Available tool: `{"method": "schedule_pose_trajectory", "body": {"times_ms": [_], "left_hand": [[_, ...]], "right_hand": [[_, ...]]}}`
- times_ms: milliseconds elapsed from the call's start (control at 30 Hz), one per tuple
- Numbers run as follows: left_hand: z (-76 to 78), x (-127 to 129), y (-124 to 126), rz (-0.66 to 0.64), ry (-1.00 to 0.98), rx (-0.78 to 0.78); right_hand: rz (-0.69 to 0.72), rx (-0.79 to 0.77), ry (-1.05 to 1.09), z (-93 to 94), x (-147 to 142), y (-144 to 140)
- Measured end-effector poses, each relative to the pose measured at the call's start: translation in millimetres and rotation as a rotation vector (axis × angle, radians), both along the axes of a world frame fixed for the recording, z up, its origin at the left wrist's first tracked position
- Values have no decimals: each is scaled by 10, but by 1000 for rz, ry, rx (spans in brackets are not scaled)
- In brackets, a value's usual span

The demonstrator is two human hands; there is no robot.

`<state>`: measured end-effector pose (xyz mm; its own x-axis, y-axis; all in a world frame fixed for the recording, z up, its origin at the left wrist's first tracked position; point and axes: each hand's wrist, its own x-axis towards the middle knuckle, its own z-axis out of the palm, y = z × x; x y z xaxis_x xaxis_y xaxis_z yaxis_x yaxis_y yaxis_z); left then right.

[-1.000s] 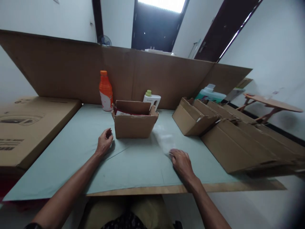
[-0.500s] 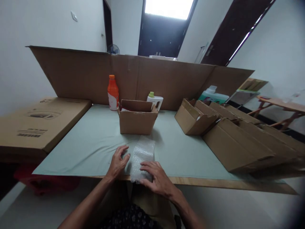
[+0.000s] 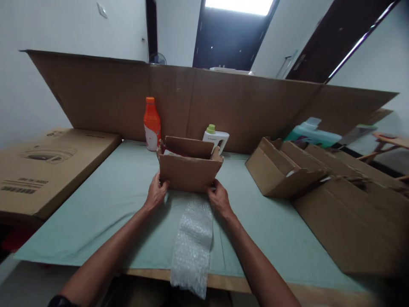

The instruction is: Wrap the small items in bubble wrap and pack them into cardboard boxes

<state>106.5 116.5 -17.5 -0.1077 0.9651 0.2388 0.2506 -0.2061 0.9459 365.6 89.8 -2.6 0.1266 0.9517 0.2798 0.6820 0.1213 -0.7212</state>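
Observation:
A small open cardboard box (image 3: 188,170) stands mid-table with something red and white inside. My left hand (image 3: 156,194) grips its lower left corner and my right hand (image 3: 219,197) grips its lower right corner. A strip of bubble wrap (image 3: 193,243) lies flat between my arms, running from just in front of the box to over the table's front edge. Both hands are off the wrap.
An orange bottle (image 3: 151,123) and a white bottle with a green cap (image 3: 215,138) stand behind the box. A tall cardboard sheet (image 3: 96,94) walls the back. Folded cartons (image 3: 319,179) are stacked at right, a large flat carton (image 3: 47,166) at left, and a teal jug (image 3: 311,134) at back right.
My hands left the bubble wrap, which now lies flat over the table edge, and moved forward to take hold of the small box on both sides.

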Motion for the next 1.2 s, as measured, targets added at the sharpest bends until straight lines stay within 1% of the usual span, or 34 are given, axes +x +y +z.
{"method": "schedule_pose_trajectory", "body": {"times_ms": [100, 167, 233, 267, 300, 367, 400, 433, 533, 600, 667, 733, 833, 900, 967, 1033, 1100, 1167, 1200], "left_hand": [[-4, 71, 258, -4, 11, -2], [-16, 98, 416, -10, 15, -15], [-34, 108, 494, -1, 17, -42], [-44, 105, 482, 13, 19, -58], [-53, 95, 430, 35, 18, -75], [-69, 61, 200, 46, 64, -76], [-77, 46, 31, 14, 126, -53], [-85, 37, -166, -44, 210, -14], [-107, 76, -814, -264, 480, 142], [-113, 148, -1191, -339, 566, 221], [-104, 218, -1448, -358, 607, 277], [-85, 260, -1567, -341, 637, 319], [-68, 252, -1555, -276, 681, 353], [-85, 208, -1508, -252, 705, 353], [-125, 141, -1487, -263, 721, 340], [-172, 51, -1510, -278, 715, 315], [-206, -57, -1563, -289, 676, 292], [-217, -165, -1622, -308, 613, 273], [-216, -212, -1645, -322, 580, 265]], "right_hand": [[-15, -13, -9, -33, 22, 357], [-22, -24, -27, -41, 67, 518], [-22, -36, -54, -41, 130, 572], [-19, -41, -71, -40, 166, 545], [-14, -48, -90, -42, 203, 479], [8, -64, -132, -62, 264, 240], [26, -75, -150, -80, 283, 82], [49, -82, -173, -104, 290, -88], [137, -67, -277, -164, 231, -531], [183, -35, -344, -157, 138, -674], [193, -4, -369, -101, 28, -660], [171, 29, -373, -23, -81, -516], [122, 71, -380, 51, -239, -185], [93, 77, -379, 39, -329, 14], [79, 71, -369, -5, -372, 118], [79, 68, -353, -42, -332, 78], [98, 69, -337, -39, -197, -125], [215, 54, -316, 16, -4, -459], [328, 33, -308, 58, 92, -653]]}}
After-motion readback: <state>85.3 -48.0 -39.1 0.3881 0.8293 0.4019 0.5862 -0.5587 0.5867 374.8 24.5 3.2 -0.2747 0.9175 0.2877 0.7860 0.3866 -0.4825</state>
